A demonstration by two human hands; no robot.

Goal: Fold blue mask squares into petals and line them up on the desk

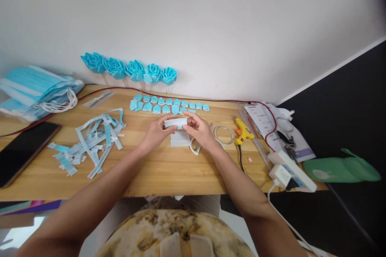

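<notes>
Over the middle of the wooden desk (169,172), my left hand (157,131) and my right hand (199,129) pinch the two ends of a folded white-and-blue piece of mask fabric (175,122). Both hands are closed on it. Beneath them lies a pale fabric rectangle (180,139), and a pair of scissors (195,147) shows partly under my right hand. Just behind, several small folded blue petals (169,105) lie in two rows. Several finished blue fabric roses (129,69) lean against the wall.
A heap of cut mask strips (90,138) lies to the left, with a dark phone (22,150) and a stack of blue face masks (36,90) further left. To the right are a yellow glue gun (243,130), a wire loop (223,134), papers (265,122) and a white power strip (291,166).
</notes>
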